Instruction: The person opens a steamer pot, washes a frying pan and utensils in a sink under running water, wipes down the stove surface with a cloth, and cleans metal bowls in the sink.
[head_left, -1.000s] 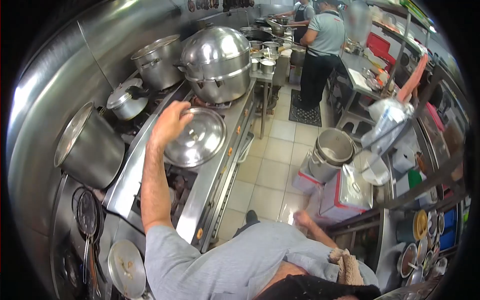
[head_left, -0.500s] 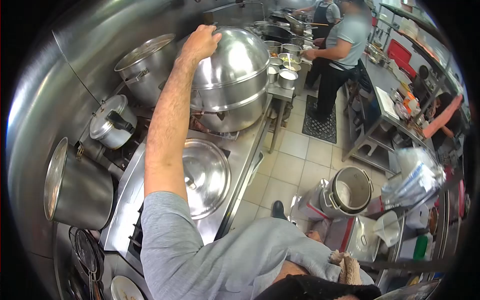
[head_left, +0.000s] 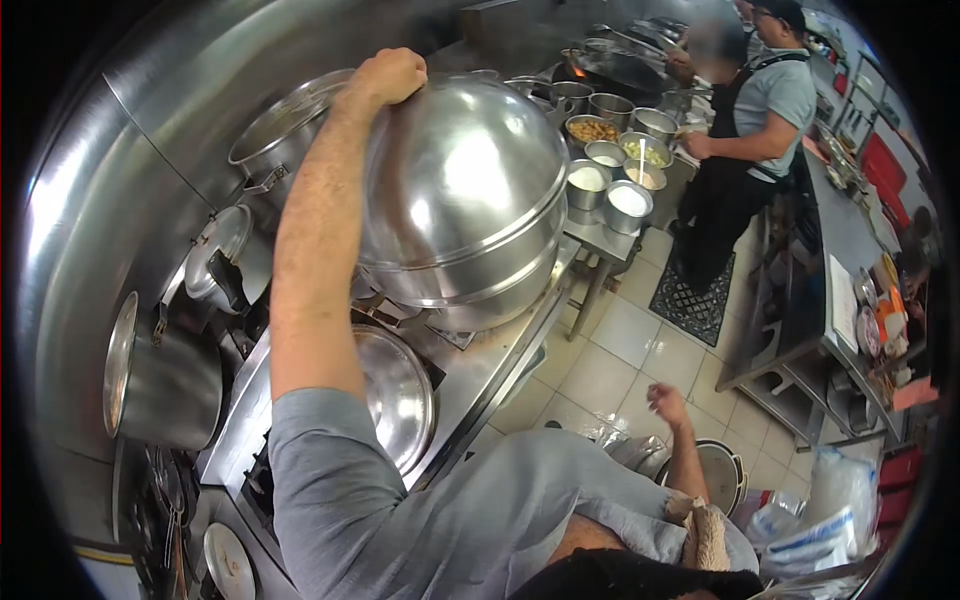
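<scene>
My left hand (head_left: 393,76) is closed at the top of a large domed steamer lid (head_left: 465,170); the grip point is hidden under my fingers. Beneath the lid sits the wide metal steamer pot (head_left: 490,305) on the stove, and the lid still appears to rest on it. My right hand (head_left: 668,402) hangs over the tiled floor with loosely bent fingers and nothing visible in it. Below my left arm, a round flat metal lid (head_left: 395,400) lies on the stovetop.
Tall pots (head_left: 165,375) and a pressure cooker (head_left: 222,262) line the left wall. Food containers (head_left: 628,205) stand beyond the steamer. A co-worker in an apron (head_left: 715,140) and another person (head_left: 785,110) work there. An open pot (head_left: 720,475) is low at right.
My view has shifted, so the steamer looks larger and nearer. My left hand stays at the lid's top. My right hand has come up into view over the floor.
</scene>
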